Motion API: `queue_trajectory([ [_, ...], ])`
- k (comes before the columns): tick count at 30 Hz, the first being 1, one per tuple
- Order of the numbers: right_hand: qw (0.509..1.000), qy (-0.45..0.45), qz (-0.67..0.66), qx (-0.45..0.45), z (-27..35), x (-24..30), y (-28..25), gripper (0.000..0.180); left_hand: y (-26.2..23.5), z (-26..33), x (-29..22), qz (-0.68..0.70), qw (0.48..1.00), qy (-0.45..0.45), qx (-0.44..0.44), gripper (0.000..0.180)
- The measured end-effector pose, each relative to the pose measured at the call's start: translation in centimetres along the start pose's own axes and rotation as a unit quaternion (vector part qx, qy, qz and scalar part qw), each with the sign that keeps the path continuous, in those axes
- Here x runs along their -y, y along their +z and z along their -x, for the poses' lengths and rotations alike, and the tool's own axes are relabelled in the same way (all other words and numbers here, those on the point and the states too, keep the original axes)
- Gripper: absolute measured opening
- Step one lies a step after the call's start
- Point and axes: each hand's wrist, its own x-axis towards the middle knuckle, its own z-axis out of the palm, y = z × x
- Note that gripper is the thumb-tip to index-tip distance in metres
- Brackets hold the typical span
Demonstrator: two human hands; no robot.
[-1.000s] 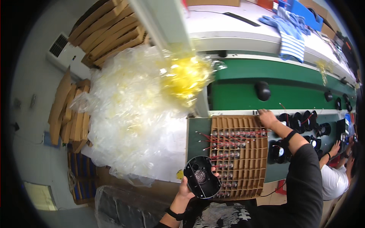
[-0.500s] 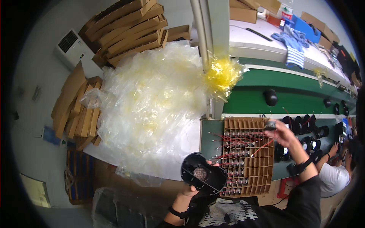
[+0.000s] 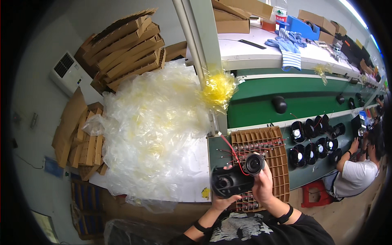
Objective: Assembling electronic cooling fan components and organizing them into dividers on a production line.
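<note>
By the tray's (image 3: pixel 281 169) left edge, my left hand (image 3: pixel 223 202) is gripping a black housing (image 3: pixel 232 185); my right hand (image 3: pixel 263 187) is holding a speaker (image 3: pixel 254 164), a red wire (image 3: pixel 234 153) curving beside it.

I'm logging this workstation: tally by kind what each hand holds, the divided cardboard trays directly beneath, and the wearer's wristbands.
Black housing, in the left hand: 1
Round black part, in the right hand: 1
Divided cardboard tray, beneath: 1
Black wristbands: 2
Total: 5
</note>
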Motion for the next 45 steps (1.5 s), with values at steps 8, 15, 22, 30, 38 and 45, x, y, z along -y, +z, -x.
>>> queue_trajectory([
  [8, 0.998, -0.043, 0.037, 0.013, -1.1, 2.1, 0.2, 0.06, -1.6, -0.2, -2.1, 0.027, 0.953, -0.237, 0.189, 0.11],
  [15, 0.978, 0.075, 0.108, 0.162, 0.1, 3.6, -0.8, 0.058, -3.6, -0.7, -0.9, 0.509, 0.682, -0.468, 0.241, 0.113],
  [22, 0.975, 0.105, 0.088, 0.174, 0.7, 4.2, -2.6, 0.06, -1.3, 0.9, -1.7, 0.324, 0.817, -0.452, 0.155, 0.091],
  [30, 0.919, 0.018, 0.344, 0.193, -0.2, 8.3, -4.6, 0.048, -6.8, 0.5, -1.2, 0.291, 0.872, -0.393, -0.032, 0.066],
  [38, 0.619, -0.191, 0.699, 0.303, -0.7, 8.1, -3.9, 0.047, -6.0, -0.9, -3.9, 0.113, 0.95, -0.291, -0.004, 0.068],
  [45, 0.708, -0.218, 0.564, 0.364, -0.3, 7.7, 0.1, 0.052, -4.4, -0.8, -3.5, 0.135, 0.934, -0.329, 0.038, 0.058],
])
